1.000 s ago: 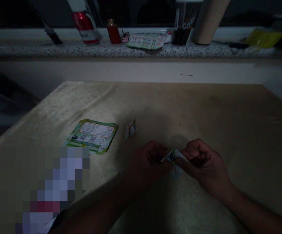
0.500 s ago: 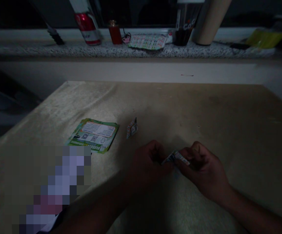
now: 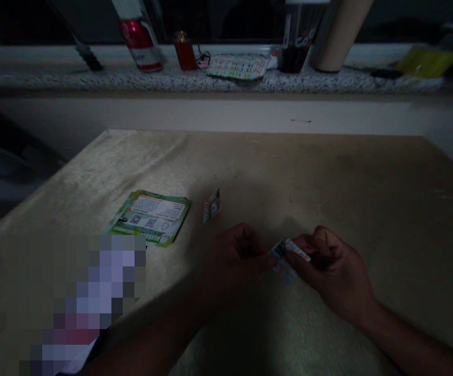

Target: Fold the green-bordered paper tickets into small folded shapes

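Observation:
A small folded piece of printed paper [image 3: 279, 249] is pinched between my two hands above the table. My left hand [image 3: 236, 258] has its fingers curled, with the thumb and a fingertip closed on the paper's left corner. From the other side, my right hand [image 3: 338, 274] grips the paper with its thumb on top and fingers folded behind. Part of the paper hides under the fingers. Just beyond my left hand, another small folded paper piece [image 3: 212, 206] stands on edge on the table. Left of it lies a stack of green-and-white printed leaflets [image 3: 154, 216].
The beige-covered table [image 3: 347, 177] reaches a wall below a granite sill [image 3: 195, 82]. On the sill stand a red can [image 3: 140, 47], an orange bottle [image 3: 186, 55], a dark cup [image 3: 295, 52], a tan cylinder [image 3: 338, 42] and a yellow packet [image 3: 426, 61]. A blurred-out area covers the lower left.
Both hands have shifted slightly right with the paper. More of the folded paper's printed surface now shows between the fingers. The leaflets and the standing paper piece have stayed put.

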Action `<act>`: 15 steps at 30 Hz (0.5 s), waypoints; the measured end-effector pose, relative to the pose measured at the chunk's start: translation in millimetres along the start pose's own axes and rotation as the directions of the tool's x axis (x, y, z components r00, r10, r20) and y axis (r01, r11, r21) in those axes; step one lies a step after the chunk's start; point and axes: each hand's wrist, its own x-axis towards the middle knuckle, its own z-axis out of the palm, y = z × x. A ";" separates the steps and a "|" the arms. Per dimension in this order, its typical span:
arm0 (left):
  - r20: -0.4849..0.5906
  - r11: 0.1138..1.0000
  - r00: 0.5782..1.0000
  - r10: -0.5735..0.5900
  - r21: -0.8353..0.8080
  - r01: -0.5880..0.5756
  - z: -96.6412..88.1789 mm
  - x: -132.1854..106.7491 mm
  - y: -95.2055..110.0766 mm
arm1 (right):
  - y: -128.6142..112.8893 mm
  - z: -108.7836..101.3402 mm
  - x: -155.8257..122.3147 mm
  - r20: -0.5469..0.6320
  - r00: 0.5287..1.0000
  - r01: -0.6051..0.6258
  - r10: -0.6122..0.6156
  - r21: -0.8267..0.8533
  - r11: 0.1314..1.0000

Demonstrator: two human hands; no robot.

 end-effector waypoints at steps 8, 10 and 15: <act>-0.006 0.999 1.000 0.003 -0.035 -0.004 -2.3 0.0 0.7 | -1.8 2.8 1.1 -0.004 0.999 0.032 -0.032 0.076 0.997; 0.003 0.998 1.000 0.013 -0.055 -0.012 -1.4 -1.1 1.3 | -2.0 2.6 0.6 0.000 1.000 0.014 -0.014 0.078 0.997; 0.045 0.993 0.999 0.010 -0.120 -0.004 -1.2 -2.4 -0.2 | -4.1 0.2 0.5 0.028 1.000 -0.016 0.014 0.072 0.997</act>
